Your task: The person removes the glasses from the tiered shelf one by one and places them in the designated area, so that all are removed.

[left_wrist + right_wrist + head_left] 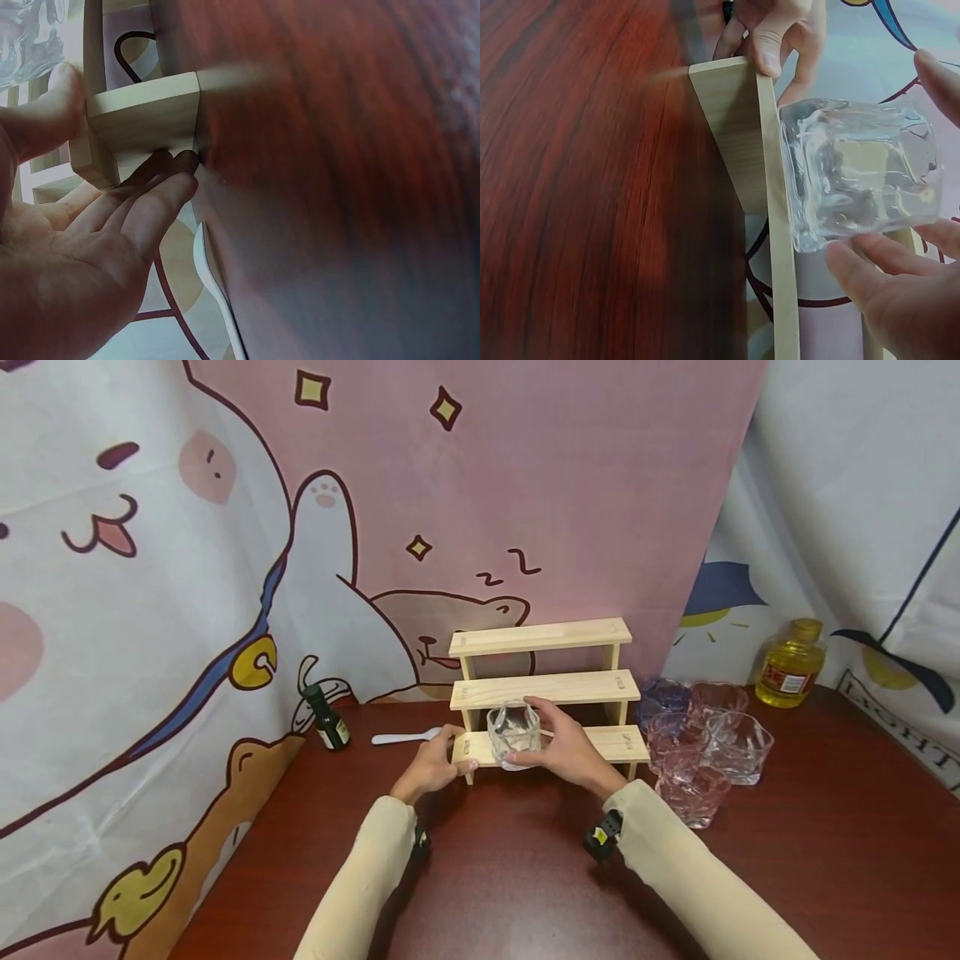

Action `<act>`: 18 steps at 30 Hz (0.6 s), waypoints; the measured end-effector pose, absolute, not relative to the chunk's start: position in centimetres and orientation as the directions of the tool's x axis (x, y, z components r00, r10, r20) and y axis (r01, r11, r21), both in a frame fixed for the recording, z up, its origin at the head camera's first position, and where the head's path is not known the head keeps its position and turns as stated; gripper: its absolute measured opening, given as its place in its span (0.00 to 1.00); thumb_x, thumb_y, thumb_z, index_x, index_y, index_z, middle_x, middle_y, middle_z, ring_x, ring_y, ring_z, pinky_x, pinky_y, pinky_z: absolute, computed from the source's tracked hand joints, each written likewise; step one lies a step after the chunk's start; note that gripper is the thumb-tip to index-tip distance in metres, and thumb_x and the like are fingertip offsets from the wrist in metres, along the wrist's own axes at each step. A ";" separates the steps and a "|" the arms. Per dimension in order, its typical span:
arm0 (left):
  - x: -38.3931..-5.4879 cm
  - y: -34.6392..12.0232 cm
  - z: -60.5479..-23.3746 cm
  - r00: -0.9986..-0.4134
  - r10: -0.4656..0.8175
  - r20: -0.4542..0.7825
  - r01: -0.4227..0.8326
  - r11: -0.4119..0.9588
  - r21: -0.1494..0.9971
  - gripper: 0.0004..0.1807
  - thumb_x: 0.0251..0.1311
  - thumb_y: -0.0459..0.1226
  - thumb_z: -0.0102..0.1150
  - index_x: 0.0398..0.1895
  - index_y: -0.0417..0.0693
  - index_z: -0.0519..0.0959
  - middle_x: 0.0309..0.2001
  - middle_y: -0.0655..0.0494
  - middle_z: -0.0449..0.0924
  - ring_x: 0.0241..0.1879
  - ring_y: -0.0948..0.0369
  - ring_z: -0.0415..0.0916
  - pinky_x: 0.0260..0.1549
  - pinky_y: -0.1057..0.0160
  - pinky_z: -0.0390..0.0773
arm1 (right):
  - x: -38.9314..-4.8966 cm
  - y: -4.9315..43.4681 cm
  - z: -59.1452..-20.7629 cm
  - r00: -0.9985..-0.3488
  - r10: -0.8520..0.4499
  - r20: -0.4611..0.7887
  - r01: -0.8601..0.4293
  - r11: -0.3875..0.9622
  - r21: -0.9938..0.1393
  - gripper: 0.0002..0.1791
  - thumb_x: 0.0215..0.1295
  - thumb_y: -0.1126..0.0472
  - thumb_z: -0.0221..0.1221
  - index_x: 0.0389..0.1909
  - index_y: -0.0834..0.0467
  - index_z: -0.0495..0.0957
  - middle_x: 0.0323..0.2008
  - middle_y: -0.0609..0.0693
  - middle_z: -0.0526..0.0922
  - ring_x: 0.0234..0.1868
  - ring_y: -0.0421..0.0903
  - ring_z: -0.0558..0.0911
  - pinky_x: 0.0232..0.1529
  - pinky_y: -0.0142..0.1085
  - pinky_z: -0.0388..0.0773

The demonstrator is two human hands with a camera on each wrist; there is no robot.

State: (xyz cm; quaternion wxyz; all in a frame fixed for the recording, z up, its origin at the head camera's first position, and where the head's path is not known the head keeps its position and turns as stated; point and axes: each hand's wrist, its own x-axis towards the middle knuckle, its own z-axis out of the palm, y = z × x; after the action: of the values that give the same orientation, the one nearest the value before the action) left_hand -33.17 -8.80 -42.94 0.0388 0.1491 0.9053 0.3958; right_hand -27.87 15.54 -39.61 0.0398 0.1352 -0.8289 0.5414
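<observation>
A clear glass cup (514,737) stands upright on the lowest tier of a three-tier wooden shelf (619,743), towards its left end. My right hand (564,745) holds the cup from the right, thumb low at the front and a finger near the rim. In the right wrist view, the base of the cup (862,172) meets the board. My left hand (435,762) grips the left end of that lowest tier. The left wrist view has the thumb on the board's (146,101) front side and the other fingers past its end.
Several pink, blue and clear glasses (738,747) cluster right of the shelf. Behind them stands a bottle of yellow oil (791,664). To the left, a white spoon (405,737) and a small dark green bottle (326,718) are on the brown table (495,893), against a cartoon-printed cloth (600,485).
</observation>
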 end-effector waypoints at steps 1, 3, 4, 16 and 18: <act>-33.2 -8.8 -42.9 -0.953 0.301 0.046 0.238 0.643 0.728 0.30 0.59 0.36 0.71 0.63 0.45 0.70 0.62 0.37 0.78 0.64 0.47 0.74 0.63 0.48 0.71 | -28.0 15.4 -39.6 -0.961 -0.178 0.212 -0.267 0.387 -0.883 0.54 0.50 0.55 0.77 0.76 0.55 0.58 0.75 0.59 0.63 0.71 0.64 0.69 0.67 0.56 0.71; -33.2 -8.8 -42.9 -0.953 0.301 0.043 0.236 0.645 0.727 0.30 0.59 0.37 0.71 0.63 0.45 0.70 0.62 0.37 0.78 0.64 0.47 0.74 0.63 0.48 0.71 | -28.2 15.2 -39.6 -0.964 -0.166 0.207 -0.257 0.400 -0.880 0.55 0.49 0.54 0.78 0.76 0.54 0.58 0.76 0.58 0.63 0.70 0.63 0.70 0.66 0.56 0.70; -33.2 -8.8 -42.9 -0.953 0.299 0.039 0.232 0.643 0.730 0.30 0.59 0.37 0.71 0.64 0.45 0.70 0.63 0.37 0.78 0.64 0.47 0.73 0.63 0.48 0.71 | -28.3 15.1 -39.6 -0.965 -0.160 0.208 -0.256 0.407 -0.877 0.55 0.49 0.54 0.78 0.76 0.53 0.58 0.75 0.58 0.63 0.70 0.63 0.70 0.66 0.56 0.70; -33.2 -8.8 -43.0 -0.956 0.292 0.033 0.224 0.651 0.725 0.30 0.59 0.37 0.71 0.64 0.46 0.70 0.63 0.38 0.78 0.64 0.47 0.73 0.63 0.48 0.71 | -29.5 14.1 -40.1 -0.974 -0.117 0.197 -0.228 0.447 -0.865 0.55 0.47 0.54 0.78 0.75 0.54 0.60 0.63 0.60 0.77 0.65 0.58 0.75 0.69 0.55 0.66; -33.2 -8.8 -43.0 -0.956 0.292 0.034 0.225 0.651 0.725 0.30 0.59 0.37 0.71 0.64 0.46 0.70 0.63 0.38 0.78 0.64 0.47 0.73 0.63 0.48 0.71 | -29.6 14.1 -40.2 -0.974 -0.108 0.199 -0.226 0.440 -0.869 0.54 0.47 0.54 0.78 0.75 0.53 0.61 0.61 0.59 0.78 0.64 0.58 0.75 0.70 0.55 0.66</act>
State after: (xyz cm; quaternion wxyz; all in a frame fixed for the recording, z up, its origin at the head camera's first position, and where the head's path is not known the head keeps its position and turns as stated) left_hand -33.22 -8.83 -43.02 0.0431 0.1424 0.9076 0.3925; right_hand -29.64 14.05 -40.16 0.0569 0.0986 -0.8467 0.5198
